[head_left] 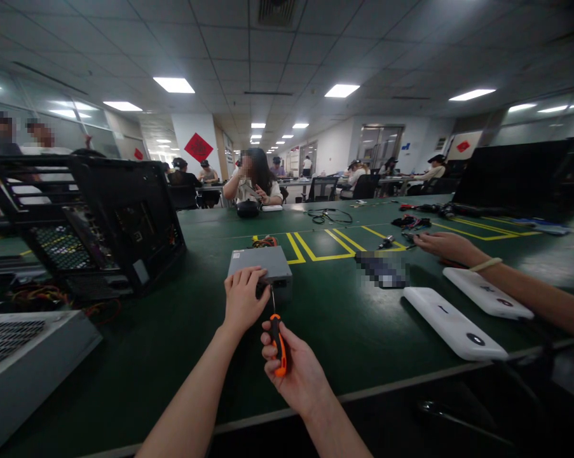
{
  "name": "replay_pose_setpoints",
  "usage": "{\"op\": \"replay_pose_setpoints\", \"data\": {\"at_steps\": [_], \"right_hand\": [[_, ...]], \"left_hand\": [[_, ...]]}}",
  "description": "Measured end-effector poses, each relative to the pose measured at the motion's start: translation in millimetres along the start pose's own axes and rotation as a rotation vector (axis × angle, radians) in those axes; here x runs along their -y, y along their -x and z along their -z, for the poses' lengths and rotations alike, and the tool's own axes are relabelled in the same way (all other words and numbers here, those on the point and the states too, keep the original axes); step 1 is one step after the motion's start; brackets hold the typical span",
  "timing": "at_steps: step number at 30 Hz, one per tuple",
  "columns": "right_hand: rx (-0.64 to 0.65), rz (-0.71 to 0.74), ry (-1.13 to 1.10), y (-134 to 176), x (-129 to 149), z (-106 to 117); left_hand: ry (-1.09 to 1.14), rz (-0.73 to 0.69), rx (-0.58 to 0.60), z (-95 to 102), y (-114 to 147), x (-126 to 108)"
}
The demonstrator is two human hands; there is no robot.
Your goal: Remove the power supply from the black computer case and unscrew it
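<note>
- R hand (296,362): fingers wrapped round the handle of an orange-&-black screwdriver (278,346), thumb laid along its side, so a firm fist grip afaict
- Screwdriver: long axis runs away from the person, butt low & near, shaft fwd, leaning slightly to the L; blade end points at the near face of a grey metal box (258,256)
- Tip meets that face or stops just beside it, L of the dark socket (281,282); can't tell from here if it's seated in anything
- Key relation imo: shaft line vs near face; box lies ahead of R hand & a touch L, w/ the tool bridging the gap
- L hand (243,296): palm down on the box, fingers close together over the top by its L front corner, thumb apart & down near the shaft; can't tell if it pinches the shaft or just rests
- L hand is the nearer of the 2, touching the box; R hand reaches it only thru the tool
- Box: flat on the green table (353,337), socket side toward the person, wire bundle (266,242) at the far side; foreshortened, so long axis unsure
- Off L, well apart: black PC case (103,216), & nearer, a grey unit w/ grille (34,362)
- Off R: two white slabs (451,322) & a co-worker's hand (444,245), well clear of the person's own
</note>
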State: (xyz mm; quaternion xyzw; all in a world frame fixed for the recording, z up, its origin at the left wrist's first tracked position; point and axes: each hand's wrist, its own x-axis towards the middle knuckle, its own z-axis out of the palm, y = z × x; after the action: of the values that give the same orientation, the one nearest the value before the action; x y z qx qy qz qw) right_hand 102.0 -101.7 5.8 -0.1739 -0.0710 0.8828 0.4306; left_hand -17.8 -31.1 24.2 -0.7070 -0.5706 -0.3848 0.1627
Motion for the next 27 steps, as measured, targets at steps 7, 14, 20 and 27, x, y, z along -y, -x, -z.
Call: {"op": "replay_pose_setpoints", "data": {"at_steps": [7,14,20,27], "right_hand": [[-0.054,0.071,-0.014,-0.5,-1.4,-1.9],[-0.054,0.013,-0.004,1.7,-0.3,-5.1],[-0.062,0.067,-0.005,-0.8,-2.2,-3.5],[-0.100,0.060,-0.032,-1.3,-1.5,-3.5]], "left_hand": [[-0.004,-0.006,0.000,0.2,-0.2,0.5],[-0.012,-0.008,-0.001,-1.0,0.1,1.2],[-0.017,-0.013,-0.002,-1.1,0.2,1.7],[-0.014,-0.012,-0.007,-0.8,0.1,1.6]]}}
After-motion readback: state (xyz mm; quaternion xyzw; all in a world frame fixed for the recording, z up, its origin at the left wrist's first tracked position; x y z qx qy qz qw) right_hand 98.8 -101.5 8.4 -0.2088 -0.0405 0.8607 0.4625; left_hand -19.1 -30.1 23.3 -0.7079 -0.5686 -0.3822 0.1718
